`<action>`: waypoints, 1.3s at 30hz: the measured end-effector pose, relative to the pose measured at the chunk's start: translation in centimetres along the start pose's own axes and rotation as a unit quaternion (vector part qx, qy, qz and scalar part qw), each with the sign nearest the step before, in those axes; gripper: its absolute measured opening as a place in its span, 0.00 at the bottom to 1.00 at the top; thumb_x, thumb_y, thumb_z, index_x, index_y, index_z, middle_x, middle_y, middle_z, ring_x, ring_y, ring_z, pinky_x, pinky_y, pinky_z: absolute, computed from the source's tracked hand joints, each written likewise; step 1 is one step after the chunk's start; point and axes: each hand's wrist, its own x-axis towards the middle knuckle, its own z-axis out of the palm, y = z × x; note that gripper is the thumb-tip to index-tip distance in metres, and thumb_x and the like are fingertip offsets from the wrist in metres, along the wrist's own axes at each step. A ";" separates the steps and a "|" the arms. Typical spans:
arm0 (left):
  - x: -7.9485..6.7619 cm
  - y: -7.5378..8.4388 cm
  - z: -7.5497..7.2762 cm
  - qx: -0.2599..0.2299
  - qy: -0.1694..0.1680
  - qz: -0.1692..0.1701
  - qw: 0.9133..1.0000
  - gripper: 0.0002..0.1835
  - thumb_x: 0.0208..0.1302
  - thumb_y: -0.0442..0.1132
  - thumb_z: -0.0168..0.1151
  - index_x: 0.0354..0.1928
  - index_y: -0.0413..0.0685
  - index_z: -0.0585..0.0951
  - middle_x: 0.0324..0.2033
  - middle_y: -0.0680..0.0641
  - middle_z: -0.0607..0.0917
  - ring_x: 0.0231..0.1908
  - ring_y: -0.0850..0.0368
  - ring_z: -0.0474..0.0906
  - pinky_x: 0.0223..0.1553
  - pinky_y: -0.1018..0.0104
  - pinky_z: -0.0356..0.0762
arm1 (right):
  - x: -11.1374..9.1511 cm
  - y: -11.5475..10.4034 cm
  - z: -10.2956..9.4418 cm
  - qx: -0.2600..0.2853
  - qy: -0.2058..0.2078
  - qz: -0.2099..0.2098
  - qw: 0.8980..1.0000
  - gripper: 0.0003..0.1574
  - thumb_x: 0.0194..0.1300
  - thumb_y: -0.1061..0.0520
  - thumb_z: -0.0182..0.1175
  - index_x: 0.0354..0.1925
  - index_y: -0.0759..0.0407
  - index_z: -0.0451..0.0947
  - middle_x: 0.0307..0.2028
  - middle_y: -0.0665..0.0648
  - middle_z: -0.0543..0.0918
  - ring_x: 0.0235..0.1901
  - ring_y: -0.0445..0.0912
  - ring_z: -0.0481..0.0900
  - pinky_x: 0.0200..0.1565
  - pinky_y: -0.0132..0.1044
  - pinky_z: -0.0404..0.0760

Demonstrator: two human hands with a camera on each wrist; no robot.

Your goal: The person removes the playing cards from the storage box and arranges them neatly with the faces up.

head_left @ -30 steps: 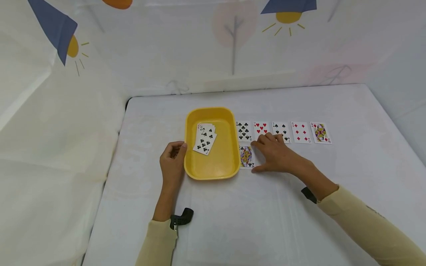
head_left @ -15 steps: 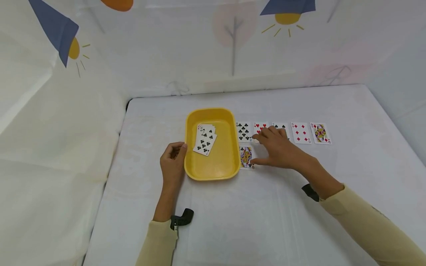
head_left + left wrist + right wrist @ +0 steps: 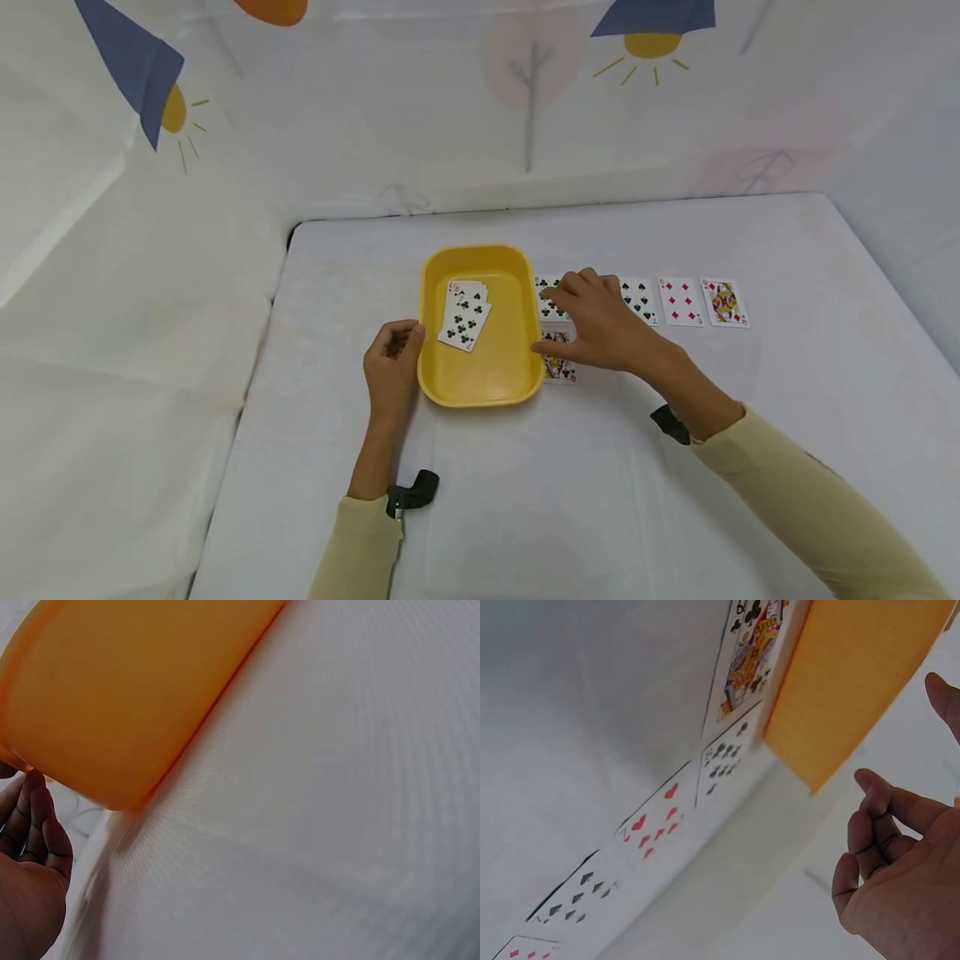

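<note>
My left hand point(image 3: 392, 367) pinches the left rim of a yellow plastic tray point(image 3: 487, 392); its fingertips meet the rim in the left wrist view. Several overlapping playing cards point(image 3: 463, 317) lie in the tray, a seven of clubs on top. My right hand point(image 3: 603, 325) hovers with thumb and fingers spread, holding nothing, its thumb tip over the tray's right rim. Below it lie an eight of clubs point(image 3: 555, 315) and a queen of clubs point(image 3: 558, 367), both partly covered. A seven of hearts point(image 3: 656, 817) shows in the right wrist view but is hidden by my hand in the head view.
Farther right in the same row lie a seven of spades point(image 3: 637, 300), a six of diamonds point(image 3: 681, 302) and a queen of diamonds point(image 3: 725, 302). A white cloth point(image 3: 525, 500) covers the table, with fabric walls at its back and left.
My right hand has risen from beside the queen of clubs and moved left, toward the tray, now covering the seven of hearts. My left hand and the tray have stayed in place.
</note>
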 end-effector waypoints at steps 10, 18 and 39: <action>0.1 0.0 0.0 -0.003 0.001 -0.002 1.000 0.12 0.70 0.36 0.62 0.47 0.33 0.82 0.37 0.41 0.82 0.35 0.60 0.75 0.38 0.73 0.74 | 2.4 -2.4 1.8 -0.018 0.002 -0.039 0.999 0.51 0.55 0.27 0.68 0.62 0.62 0.76 0.47 0.57 0.75 0.49 0.53 0.66 0.51 0.55 0.61; -0.1 0.4 0.3 -0.002 0.002 -0.007 1.000 0.11 0.70 0.36 0.62 0.47 0.33 0.83 0.38 0.41 0.83 0.35 0.60 0.75 0.39 0.73 0.74 | 3.8 -3.4 3.4 -0.044 -0.002 -0.033 0.998 0.52 0.54 0.24 0.66 0.59 0.62 0.77 0.46 0.56 0.72 0.50 0.54 0.64 0.54 0.53 0.60; -0.1 0.4 0.6 -0.009 -0.001 0.006 1.000 0.11 0.69 0.35 0.63 0.46 0.32 0.83 0.36 0.40 0.82 0.33 0.60 0.74 0.37 0.74 0.73 | 6.7 -4.6 5.7 -0.151 -0.059 0.040 0.986 0.57 0.50 0.15 0.58 0.46 0.66 0.78 0.42 0.60 0.71 0.47 0.55 0.63 0.54 0.50 0.61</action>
